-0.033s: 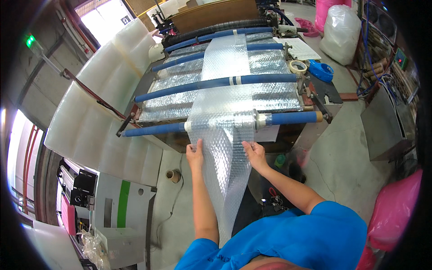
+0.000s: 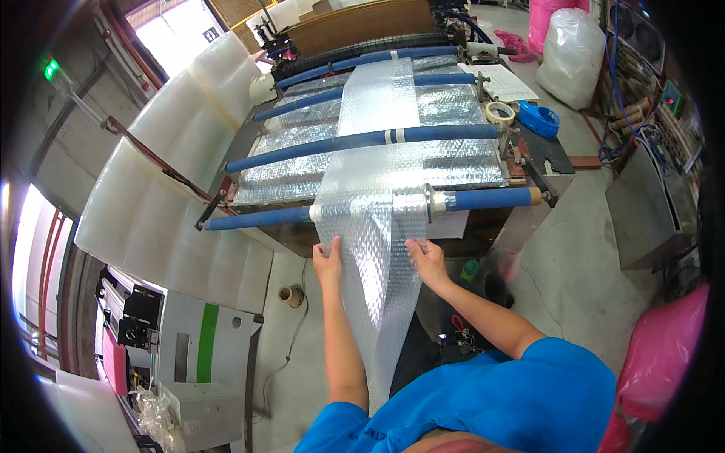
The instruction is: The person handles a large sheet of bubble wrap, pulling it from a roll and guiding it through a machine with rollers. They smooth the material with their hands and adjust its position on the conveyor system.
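Note:
A long strip of clear bubble wrap (image 2: 368, 264) runs down from the machine's front blue roller (image 2: 260, 219) towards my body, narrowing as it hangs. Its left edge is pinched in my left hand (image 2: 327, 262), just below the roller. Across from it, my right hand (image 2: 428, 263) grips the right edge at about the same height. Between the hands the strip has a lengthwise fold and a bright sheen. Further back, the same strip passes over the machine's silvery bed (image 2: 461, 162) and under another blue roller (image 2: 317, 151).
Masking tape (image 2: 500, 113) and a blue tape ring (image 2: 538, 118) lie on the machine's right side. Large bubble wrap rolls (image 2: 166, 181) stand at the left. A cardboard core (image 2: 290, 295) and a cable (image 2: 291, 347) are on the floor. A pink bag (image 2: 664, 355) sits at the right.

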Demonstrator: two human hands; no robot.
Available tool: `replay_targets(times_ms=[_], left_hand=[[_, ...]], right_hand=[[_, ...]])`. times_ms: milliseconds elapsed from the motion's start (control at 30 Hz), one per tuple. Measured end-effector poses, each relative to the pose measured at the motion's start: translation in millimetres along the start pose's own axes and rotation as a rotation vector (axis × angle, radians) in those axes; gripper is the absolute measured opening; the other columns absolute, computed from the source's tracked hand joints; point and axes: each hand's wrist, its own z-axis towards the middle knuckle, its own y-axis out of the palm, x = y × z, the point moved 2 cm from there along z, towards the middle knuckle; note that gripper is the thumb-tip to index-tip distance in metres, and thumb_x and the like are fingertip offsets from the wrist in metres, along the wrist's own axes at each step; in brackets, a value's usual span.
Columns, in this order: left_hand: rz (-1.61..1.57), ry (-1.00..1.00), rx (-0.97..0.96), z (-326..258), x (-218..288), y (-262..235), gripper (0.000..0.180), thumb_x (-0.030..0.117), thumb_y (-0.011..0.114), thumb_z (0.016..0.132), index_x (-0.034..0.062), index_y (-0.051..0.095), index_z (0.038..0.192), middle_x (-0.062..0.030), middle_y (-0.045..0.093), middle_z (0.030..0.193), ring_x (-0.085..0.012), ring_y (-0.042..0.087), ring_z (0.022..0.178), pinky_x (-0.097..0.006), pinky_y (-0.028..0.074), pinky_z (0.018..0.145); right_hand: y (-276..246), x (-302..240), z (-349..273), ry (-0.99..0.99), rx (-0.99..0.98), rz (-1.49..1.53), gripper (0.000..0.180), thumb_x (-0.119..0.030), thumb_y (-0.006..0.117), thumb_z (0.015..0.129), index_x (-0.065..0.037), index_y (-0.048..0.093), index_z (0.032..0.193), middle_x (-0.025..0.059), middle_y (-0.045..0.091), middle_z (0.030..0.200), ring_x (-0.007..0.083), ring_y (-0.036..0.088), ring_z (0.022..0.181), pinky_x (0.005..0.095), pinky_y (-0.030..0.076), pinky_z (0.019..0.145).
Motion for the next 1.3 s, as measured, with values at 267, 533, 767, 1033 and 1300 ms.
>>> replay_targets(times_ms=[267,533,767,1033,1300], left_hand=[[0.059,-0.063,0.024,-52.1,-17.6,-22.7,0.051,0.046,0.067,0.065,0.0008,0.048,0.079,-0.0061,0.052,0.071,-0.0167,0.048,0.066,-0.029,0.04,0.062],[0.085,0.01,-0.018,-52.8,-17.6,-33.7,0.047,0.042,0.061,0.071,-0.0023,0.052,0.083,-0.0143,0.059,0.076,-0.0224,0.054,0.07,-0.033,0.041,0.066],[0.087,-0.031,0.038,-48.7,-21.3,-43.9,0.042,0.038,0.053,0.078,-0.0035,0.055,0.077,-0.0133,0.057,0.067,-0.0207,0.052,0.061,-0.033,0.04,0.06],[-0.04,0.053,0.068,-48.2,-23.9,-47.2,0.038,0.035,0.052,0.08,-0.0017,0.052,0.07,-0.0022,0.047,0.053,-0.0092,0.039,0.05,-0.026,0.034,0.047],[-0.268,-0.113,-0.136,-58.4,-5.6,-49.8,0.025,0.026,0.064,0.074,0.0033,0.054,0.073,0.0042,0.048,0.057,-0.0028,0.036,0.047,-0.02,0.029,0.041]], right_hand=[[2.6,29.9,-54.9,0.103,-0.051,-0.168,0.036,-0.035,0.056,0.078,-0.001,0.054,0.065,0.0022,0.052,0.055,0.0074,0.047,0.05,0.0226,0.037,0.047],[1.4,17.3,-61.0,0.079,-0.1,-0.176,0.037,-0.034,0.052,0.08,0.0,0.054,0.066,0.0025,0.052,0.055,0.0081,0.048,0.051,0.0238,0.038,0.048],[2.3,11.7,-64.7,0.06,-0.096,-0.153,0.037,-0.034,0.052,0.081,0.0,0.056,0.068,0.0032,0.052,0.055,0.0086,0.049,0.052,0.0237,0.039,0.048],[4.4,9.0,-69.4,0.074,-0.1,-0.114,0.037,-0.033,0.052,0.081,0.0,0.056,0.067,0.0033,0.053,0.055,0.0086,0.049,0.051,0.023,0.039,0.048],[3.4,15.2,-66.3,0.095,-0.084,-0.078,0.036,-0.032,0.052,0.081,0.0,0.054,0.065,0.0037,0.053,0.056,0.0083,0.05,0.052,0.0226,0.039,0.048]])
